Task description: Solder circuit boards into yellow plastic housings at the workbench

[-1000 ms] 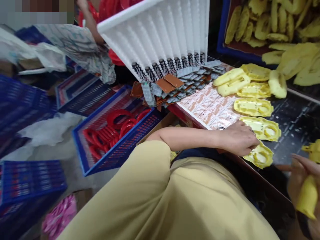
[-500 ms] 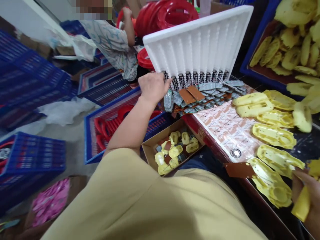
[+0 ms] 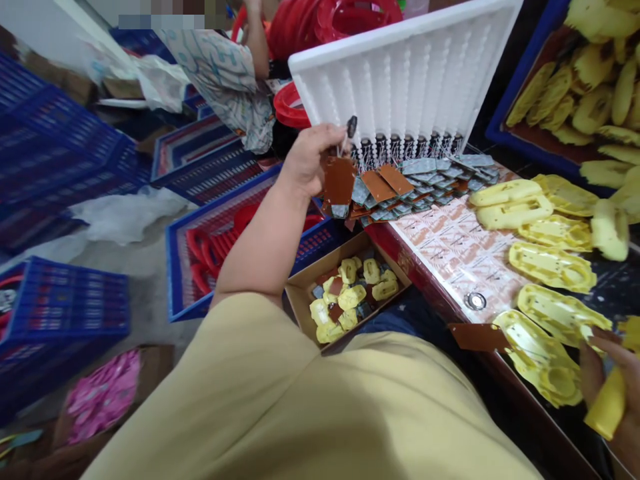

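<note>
Head view: the left hand, fingers pinched narrow, holds a brown circuit board at the left corner of the counter. A small black part on white wires sticks up above those fingers, in front of a slanting white foam tray. Just beside the held board, a pile of circuit boards lies along the tray's lower edge.

The right hand, partly cut off by the picture's edge, is closed around a yellow piece, well apart from the held board. Near it, yellow shells lie in a row up the counter. A loose brown board juts over the counter's near edge, its end by the nearest shell. On a printed sheet, toward its near corner, sits a round disc. Below the counter's left corner stands a cardboard box with small yellow parts.
</note>
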A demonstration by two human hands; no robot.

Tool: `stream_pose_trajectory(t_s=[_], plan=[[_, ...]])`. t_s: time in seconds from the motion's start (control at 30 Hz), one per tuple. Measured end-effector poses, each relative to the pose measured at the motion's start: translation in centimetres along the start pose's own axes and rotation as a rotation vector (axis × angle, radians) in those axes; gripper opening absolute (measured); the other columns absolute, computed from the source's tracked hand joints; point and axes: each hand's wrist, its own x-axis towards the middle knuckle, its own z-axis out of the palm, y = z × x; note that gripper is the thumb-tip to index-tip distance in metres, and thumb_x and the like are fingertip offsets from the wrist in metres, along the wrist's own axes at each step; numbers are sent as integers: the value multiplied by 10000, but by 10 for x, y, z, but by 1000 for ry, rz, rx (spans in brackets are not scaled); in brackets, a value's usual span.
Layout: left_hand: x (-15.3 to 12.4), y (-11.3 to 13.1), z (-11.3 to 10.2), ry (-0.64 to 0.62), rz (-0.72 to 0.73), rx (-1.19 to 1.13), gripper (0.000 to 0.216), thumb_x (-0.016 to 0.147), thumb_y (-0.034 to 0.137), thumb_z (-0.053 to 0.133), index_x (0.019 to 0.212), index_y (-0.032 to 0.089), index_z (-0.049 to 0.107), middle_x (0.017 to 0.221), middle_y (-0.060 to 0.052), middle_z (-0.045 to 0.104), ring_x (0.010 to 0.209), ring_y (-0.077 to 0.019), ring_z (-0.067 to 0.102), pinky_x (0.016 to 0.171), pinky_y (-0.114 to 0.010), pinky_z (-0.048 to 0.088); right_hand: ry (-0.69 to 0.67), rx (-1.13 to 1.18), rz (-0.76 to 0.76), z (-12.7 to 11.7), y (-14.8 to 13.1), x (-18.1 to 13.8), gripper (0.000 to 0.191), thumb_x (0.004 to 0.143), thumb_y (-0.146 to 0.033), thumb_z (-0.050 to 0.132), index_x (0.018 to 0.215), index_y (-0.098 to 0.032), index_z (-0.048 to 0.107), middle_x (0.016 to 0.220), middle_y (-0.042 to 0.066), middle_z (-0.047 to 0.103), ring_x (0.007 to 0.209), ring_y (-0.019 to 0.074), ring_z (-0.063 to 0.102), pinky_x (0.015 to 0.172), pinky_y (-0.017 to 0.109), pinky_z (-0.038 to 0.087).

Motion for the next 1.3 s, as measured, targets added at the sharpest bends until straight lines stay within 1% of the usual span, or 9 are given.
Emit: stream_pose_trajectory(t_s=[0.17, 0.3, 0.4, 0.57, 0.67, 0.73, 0.87, 1.1, 1.3], plan=[[-55, 36, 95, -306, -39, -542, 499, 999, 675, 740, 876, 199, 656, 840, -3, 776, 815, -181, 794, 720, -311, 652, 53, 165, 257, -9, -33, 4, 354, 935, -477, 846, 1260, -352, 780, 1043, 21, 865, 728, 293, 824, 467, 349, 605], [-107, 77, 180, -578, -137, -968, 601, 835, 727, 898, 807, 186, 636, 768, 26, 758, 709, -136, 772, 673, -238, 642, -20, 521, 350, -10, -81, 17, 505, 860, -606, 915, 1187, -274, 718, 1098, 51, 860, 926, 281, 848, 760, 375, 711], [-135, 96, 214, -676, -119, -1089, 674, 789, 843, 852, 798, 200, 651, 757, 24, 754, 741, -147, 775, 740, -267, 655, 65, 537, 395, -6, -98, 28, 360, 921, -528, 885, 1103, -275, 705, 954, 2, 834, 776, 206, 815, 691, 303, 679], [-122, 84, 211, -670, 338, -629, 665, 873, 845, 760, 740, 194, 743, 739, -34, 758, 700, -150, 699, 729, -293, 591, 192, 199, 192, -23, -74, 31, 168, 960, -222, 844, 1057, -278, 720, 876, -44, 798, 665, 146, 756, 637, 238, 617], [-101, 83, 199, -634, 615, -408, 455, 974, 635, 763, 968, 189, 854, 1015, -92, 846, 926, -192, 772, 896, -317, 610, 77, 98, 111, -37, -58, 27, 187, 981, -157, 802, 1096, -278, 718, 870, -44, 796, 669, 146, 750, 660, 245, 601], [-96, 92, 197, -764, 707, -397, 393, 968, 537, 785, 1142, 192, 860, 1231, -111, 845, 1145, -228, 785, 1054, -337, 598, 15, 84, 86, -42, -54, 27, 180, 1004, -148, 769, 1122, -272, 712, 856, -35, 784, 662, 147, 735, 659, 258, 583], [-106, 117, 209, -1019, 629, -418, 305, 971, 446, 789, 1097, 177, 856, 1142, -84, 868, 1110, -222, 814, 1050, -326, 622, -74, 90, 15, -44, -60, 31, 138, 1037, -137, 701, 1132, -238, 700, 793, -27, 746, 638, 148, 683, 613, 277, 521], [-93, 125, 223, -1008, 347, -518, 243, 1055, 414, 716, 1012, 189, 796, 909, -19, 825, 877, -173, 823, 761, -287, 665, -17, 161, 97, -41, -56, 28, 228, 1008, -225, 782, 1216, -242, 692, 956, 24, 821, 752, 190, 768, 693, 290, 595], [-57, 134, 230, -1041, 517, -254, 143, 977, 304, 788, 958, 162, 797, 798, -2, 769, 780, -159, 772, 706, -264, 610, -210, 195, 268, 0, -3, 14, 175, 1074, -332, 642, 1234, -261, 654, 1272, 91, 811, 1112, 283, 797, 1005, 479, 656]])
